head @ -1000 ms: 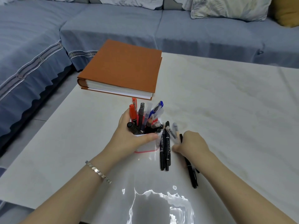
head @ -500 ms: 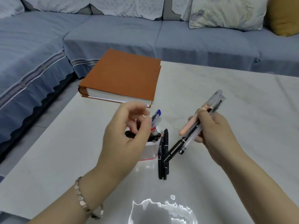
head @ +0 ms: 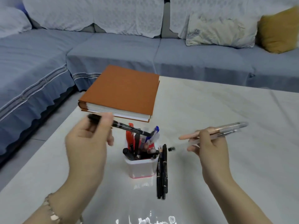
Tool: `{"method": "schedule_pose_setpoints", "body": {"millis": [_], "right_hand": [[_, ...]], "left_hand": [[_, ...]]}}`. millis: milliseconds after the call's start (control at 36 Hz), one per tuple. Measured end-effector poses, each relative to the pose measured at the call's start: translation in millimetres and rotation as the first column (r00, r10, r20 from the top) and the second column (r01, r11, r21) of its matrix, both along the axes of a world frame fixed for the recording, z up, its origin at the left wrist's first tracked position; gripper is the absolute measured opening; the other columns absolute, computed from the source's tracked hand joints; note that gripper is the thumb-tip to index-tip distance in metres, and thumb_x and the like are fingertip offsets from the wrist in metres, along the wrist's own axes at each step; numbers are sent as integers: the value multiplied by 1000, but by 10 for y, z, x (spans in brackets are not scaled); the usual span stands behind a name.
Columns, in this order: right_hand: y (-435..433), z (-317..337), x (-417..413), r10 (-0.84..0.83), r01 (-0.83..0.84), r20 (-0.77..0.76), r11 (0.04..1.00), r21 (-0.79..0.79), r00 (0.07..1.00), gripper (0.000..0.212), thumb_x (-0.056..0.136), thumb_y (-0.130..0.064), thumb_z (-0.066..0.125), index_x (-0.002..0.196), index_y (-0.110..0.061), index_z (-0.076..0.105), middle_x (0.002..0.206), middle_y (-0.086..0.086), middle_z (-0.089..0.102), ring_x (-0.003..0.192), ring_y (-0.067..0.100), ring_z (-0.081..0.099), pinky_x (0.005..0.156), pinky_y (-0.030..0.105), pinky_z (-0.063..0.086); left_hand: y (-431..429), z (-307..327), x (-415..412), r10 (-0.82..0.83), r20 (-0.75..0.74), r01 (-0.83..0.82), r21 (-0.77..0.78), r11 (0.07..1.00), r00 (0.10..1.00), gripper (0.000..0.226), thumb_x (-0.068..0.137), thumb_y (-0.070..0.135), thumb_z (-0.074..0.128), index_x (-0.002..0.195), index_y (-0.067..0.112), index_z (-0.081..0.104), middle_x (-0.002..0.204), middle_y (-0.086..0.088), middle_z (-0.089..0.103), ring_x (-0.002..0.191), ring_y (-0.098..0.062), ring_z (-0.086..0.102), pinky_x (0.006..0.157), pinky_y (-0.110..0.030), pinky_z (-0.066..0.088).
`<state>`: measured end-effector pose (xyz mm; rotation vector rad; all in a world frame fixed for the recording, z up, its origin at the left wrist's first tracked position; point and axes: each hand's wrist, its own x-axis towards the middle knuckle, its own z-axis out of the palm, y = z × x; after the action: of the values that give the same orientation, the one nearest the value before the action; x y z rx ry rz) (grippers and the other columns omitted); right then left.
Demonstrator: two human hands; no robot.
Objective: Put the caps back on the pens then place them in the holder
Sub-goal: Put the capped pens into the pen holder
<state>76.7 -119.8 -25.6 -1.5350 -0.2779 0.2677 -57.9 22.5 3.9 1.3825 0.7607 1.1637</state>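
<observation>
The left grip (head: pixel 87 143), bare half a second ago, now holds a black pen (head: pixel 129 127) above the holder (head: pixel 140 168); the right grip (head: pixel 208 143) clasps pale pens (head: pixel 229 128); capping looks next.

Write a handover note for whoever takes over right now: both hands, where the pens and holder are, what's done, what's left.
Left hand grips a black pen above the holder.
Right hand holds a bundle of pens, peach and clear.
Done: several pens stand in the holder.
On the table beside it lie black pens; a small black piece, perhaps a cap, is nearby.
To do: check caps, then put the held and lying pens in the holder.
</observation>
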Motion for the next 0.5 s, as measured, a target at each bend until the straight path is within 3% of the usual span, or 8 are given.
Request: {"method": "schedule_pose_setpoints", "body": {"millis": [83, 167, 278, 389, 444, 500], "right_hand": [[67, 182, -68, 39, -45, 48, 990, 131, 998, 19, 90, 1, 39, 74, -4, 48, 57, -3, 68, 67, 13, 70, 49, 18, 52], [121, 324, -151, 127, -145, 116, 976, 164, 985, 18, 90, -1, 42, 78, -13, 47, 66, -8, 66, 74, 15, 71, 61, 20, 56], [206, 328, -231, 358, -346, 177, 933, -95, 917, 13, 88, -16, 48, 78, -22, 52, 73, -4, 73, 72, 6, 70, 67, 16, 54], [308, 188, -208, 518, -392, 185, 796, -461, 835, 10, 85, -22, 54, 76, -23, 58, 73, -1, 71, 66, 2, 64, 57, 10, 45], [362, 134, -173, 533, -394, 158, 765, -510, 831, 8, 82, -24, 58, 76, -24, 62, 72, -4, 71, 63, 1, 63, 60, 11, 48], [412, 119, -143, 524, -377, 161, 763, -524, 836, 8, 78, -31, 62, 75, -24, 65, 73, -6, 72, 67, 3, 65, 68, 23, 55]], "left_hand": [[134, 58, -45, 54, 50, -58, 99, 993, 997, 27, 86, 33, 52, 63, 31, 65, 51, 14, 59, 50, -1, 50, 63, -33, 44], [156, 72, -39, -1, 5, 0, 213, 977, 1000, 17, 88, 36, 52, 74, 31, 60, 62, 19, 63, 56, 0, 57, 67, -29, 51], [95, -65, 9, -132, -174, 172, 236, 956, 976, 13, 84, 22, 57, 72, 24, 62, 72, 3, 64, 64, -4, 59, 59, -8, 46], [71, -297, 23, -247, -473, 387, 223, 895, 846, 23, 80, 21, 64, 79, 43, 61, 83, 15, 65, 76, -4, 61, 66, -16, 49], [72, -384, 13, -234, -563, 418, 224, 880, 793, 29, 82, 26, 63, 92, 52, 55, 85, 17, 66, 77, -4, 61, 66, -14, 47], [77, -418, 6, -188, -578, 395, 255, 883, 794, 33, 82, 28, 62, 101, 53, 52, 86, 17, 65, 77, -3, 60, 67, -11, 46]]}}
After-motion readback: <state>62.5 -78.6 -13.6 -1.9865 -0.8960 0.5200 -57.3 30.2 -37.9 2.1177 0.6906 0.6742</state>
